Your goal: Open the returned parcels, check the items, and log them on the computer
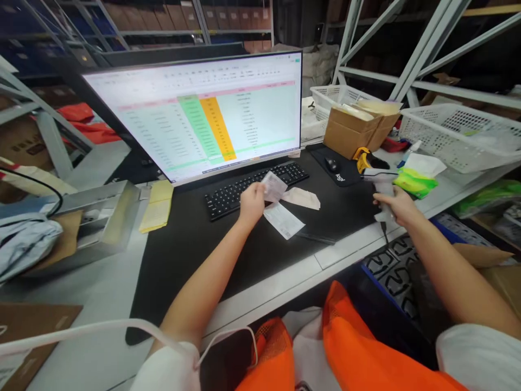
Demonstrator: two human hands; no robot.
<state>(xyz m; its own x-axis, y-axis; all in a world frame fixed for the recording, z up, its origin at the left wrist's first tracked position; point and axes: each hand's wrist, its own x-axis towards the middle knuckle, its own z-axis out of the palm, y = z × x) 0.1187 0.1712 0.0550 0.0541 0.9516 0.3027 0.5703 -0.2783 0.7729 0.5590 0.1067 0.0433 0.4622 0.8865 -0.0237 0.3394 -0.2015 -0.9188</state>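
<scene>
My left hand pinches a small clear plastic bag with a printed label, raised over the front of the black keyboard. Just below it, a white label slip lies on the black desk mat. Beside that rests a pale paper piece. Out to the right, my right hand is wrapped round the grip of a grey-white barcode scanner, its cable hanging down past the table edge. What the small bag contains is too blurred to make out.
A monitor showing a spreadsheet stands behind the keyboard. To the right are a mouse, a yellow-black tape dispenser, a cardboard box and a white basket. Yellow paper and a grey tray sit left.
</scene>
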